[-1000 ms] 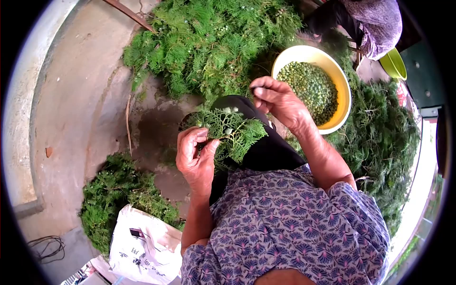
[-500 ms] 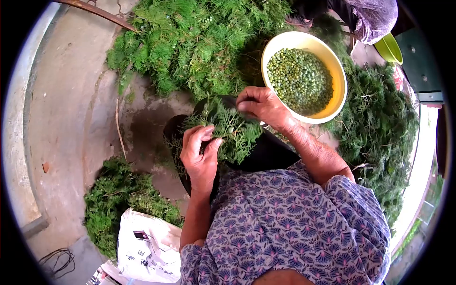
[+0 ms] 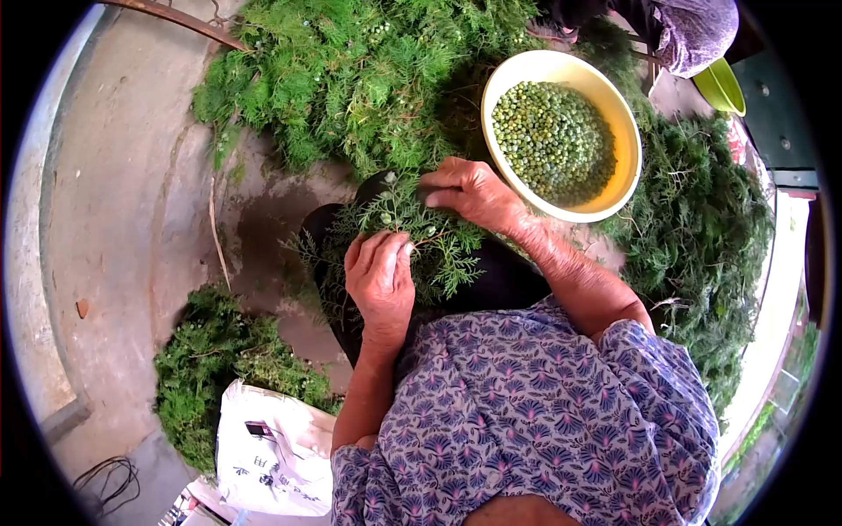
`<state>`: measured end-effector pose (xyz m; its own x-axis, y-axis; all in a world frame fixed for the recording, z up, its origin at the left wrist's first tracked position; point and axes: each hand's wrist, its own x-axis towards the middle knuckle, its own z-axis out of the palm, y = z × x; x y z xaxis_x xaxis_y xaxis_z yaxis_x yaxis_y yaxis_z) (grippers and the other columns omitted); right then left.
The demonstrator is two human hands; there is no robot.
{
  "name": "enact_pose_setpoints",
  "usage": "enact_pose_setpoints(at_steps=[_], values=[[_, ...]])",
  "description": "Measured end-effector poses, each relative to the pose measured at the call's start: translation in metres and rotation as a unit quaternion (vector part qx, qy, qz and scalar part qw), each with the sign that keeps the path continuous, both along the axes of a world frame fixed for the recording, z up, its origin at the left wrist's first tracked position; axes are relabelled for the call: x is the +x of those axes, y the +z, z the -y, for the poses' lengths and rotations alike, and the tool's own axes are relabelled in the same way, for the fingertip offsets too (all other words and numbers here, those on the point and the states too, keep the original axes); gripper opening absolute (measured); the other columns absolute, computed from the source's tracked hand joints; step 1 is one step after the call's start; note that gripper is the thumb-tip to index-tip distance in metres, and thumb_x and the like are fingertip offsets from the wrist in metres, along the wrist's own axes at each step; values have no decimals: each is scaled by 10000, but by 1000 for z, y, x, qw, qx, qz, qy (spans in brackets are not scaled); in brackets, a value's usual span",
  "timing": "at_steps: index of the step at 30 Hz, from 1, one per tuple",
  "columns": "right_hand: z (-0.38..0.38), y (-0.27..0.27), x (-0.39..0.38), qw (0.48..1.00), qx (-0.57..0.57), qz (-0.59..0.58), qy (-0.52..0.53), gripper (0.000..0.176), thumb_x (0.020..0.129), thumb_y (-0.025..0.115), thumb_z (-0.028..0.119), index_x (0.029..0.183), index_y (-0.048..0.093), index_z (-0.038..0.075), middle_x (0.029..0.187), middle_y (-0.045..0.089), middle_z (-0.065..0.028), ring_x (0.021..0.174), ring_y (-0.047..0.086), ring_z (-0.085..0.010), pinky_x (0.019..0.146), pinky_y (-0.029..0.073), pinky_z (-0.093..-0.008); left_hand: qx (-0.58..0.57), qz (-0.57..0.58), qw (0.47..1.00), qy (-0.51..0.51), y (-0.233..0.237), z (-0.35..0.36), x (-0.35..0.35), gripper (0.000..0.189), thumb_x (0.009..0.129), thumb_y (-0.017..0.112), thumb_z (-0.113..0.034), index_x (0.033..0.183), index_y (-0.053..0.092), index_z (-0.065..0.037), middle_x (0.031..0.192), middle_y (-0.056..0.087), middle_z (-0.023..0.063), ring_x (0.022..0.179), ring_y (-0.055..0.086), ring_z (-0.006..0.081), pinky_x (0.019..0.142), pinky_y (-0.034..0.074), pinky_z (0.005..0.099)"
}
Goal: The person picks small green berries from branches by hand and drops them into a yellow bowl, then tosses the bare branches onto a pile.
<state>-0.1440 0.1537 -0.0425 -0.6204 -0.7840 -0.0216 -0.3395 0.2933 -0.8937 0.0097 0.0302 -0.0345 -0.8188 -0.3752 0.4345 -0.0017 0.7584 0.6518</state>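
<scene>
Over the dark-trousered knees lies a green sprig [image 3: 456, 263] with small round berries near its top. My left hand [image 3: 381, 273] pinches its stem between thumb and fingers. At the sprig's upper right is my right hand [image 3: 474, 195], its thumb and fingers curled close together at the leaves; whether a berry is between them is too small to tell. Just right of that hand stands a yellow basin [image 3: 630, 158] holding many green berries [image 3: 553, 140].
A large heap of green branches [image 3: 351, 88] lies ahead, another [image 3: 693, 219] at right, a smaller pile [image 3: 210, 359] at lower left beside a white sack [image 3: 272, 447]. Another person's patterned clothing [image 3: 697, 35] shows at top right, near a green basin [image 3: 721, 88].
My left hand has closed more tightly and shifted slightly right on the sprig. My right hand has moved a little left over the leaves. The sprig is spread wider.
</scene>
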Motion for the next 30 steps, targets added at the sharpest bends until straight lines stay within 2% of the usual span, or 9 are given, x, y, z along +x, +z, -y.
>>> enact_pose_setpoints(at_steps=[2,9,13,16,19,20,23,26,30], values=[[3,-4,5,998,36,-47,-1,214,758,661,111,965,657,59,867,587,-67,836,568,-171,749,454,-285,-86,-27,995,36,-1,-1,-1,137,730,658,-58,859,612,-53,786,600,67,759,578,242,795,432,370],[-7,-18,9,986,-69,31,-149,162,694,703,73,847,670,29,830,632,-86,766,604,-179,710,484,-282,-56,43,993,99,-10,0,-1,136,723,679,-111,816,588,-76,635,572,25,593,554,213,683,413,322],[-31,-17,-19,915,-94,165,-356,182,716,699,71,892,660,48,840,652,-71,715,609,-133,673,515,-261,-15,35,992,119,-16,1,0,145,719,706,-100,803,600,-48,633,594,57,570,554,198,629,428,302],[-81,-31,-57,920,36,-90,-380,294,721,684,56,1007,619,42,915,631,-116,788,608,-188,717,517,-299,4,46,990,134,-15,2,0,165,717,709,-166,802,595,-82,589,585,30,545,557,215,628,411,322],[-119,-41,-86,827,231,-337,-385,427,708,680,47,1117,558,49,1113,541,-176,1003,539,-274,874,452,-368,24,64,987,144,-13,2,-3,193,704,726,-195,808,609,-81,588,595,33,528,552,224,644,411,320],[-126,-39,-89,844,228,-298,-383,466,695,695,71,1137,547,55,1186,481,-189,1101,468,-297,948,386,-394,60,80,983,157,-17,2,-4,192,697,728,-174,802,618,-58,603,604,52,527,562,226,627,440,312],[-90,-3,-62,913,74,-169,-365,338,751,647,51,1083,588,36,1036,592,-141,846,602,-207,736,509,-316,193,65,965,163,-16,2,-8,158,718,701,-108,814,616,-15,614,608,62,537,569,162,584,456,266],[-32,31,-12,974,-85,22,-208,203,796,585,-5,994,623,18,895,632,-95,646,607,-118,558,507,-218,290,45,946,139,-8,-1,-9,134,772,643,-23,850,591,73,707,585,17,616,475,47,549,414,205],[11,49,29,976,-94,170,-95,127,799,570,-20,910,630,-27,734,623,-81,546,587,-95,484,474,-209,287,0,951,117,-3,-6,-1,105,804,611,-15,878,585,55,742,564,9,658,457,41,584,406,191]])
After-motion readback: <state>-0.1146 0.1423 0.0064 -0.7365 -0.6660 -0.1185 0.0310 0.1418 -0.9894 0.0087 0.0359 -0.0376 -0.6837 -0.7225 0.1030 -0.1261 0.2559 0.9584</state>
